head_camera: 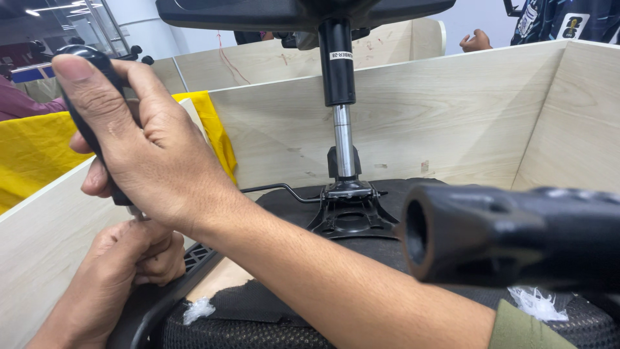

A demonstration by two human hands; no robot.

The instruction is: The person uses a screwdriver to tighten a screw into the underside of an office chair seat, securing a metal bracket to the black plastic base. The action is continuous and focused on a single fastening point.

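Slip risk first: right hand [139, 139], arm crossing over from the right, is clenched around a black screwdriver handle [87, 97], shaft pointing down into the left hand [132, 258], which is curled round the tip. If the tip jumps off the fastener (hidden, probably a screw), it could jab those left fingers or gouge the black armrest [152, 304] beneath. Blurred black tube [510, 236] looms near the lens at right. Farther back, upturned chair seat [413, 194] with its gas-lift column [341, 97], then plywood wall [465, 110].
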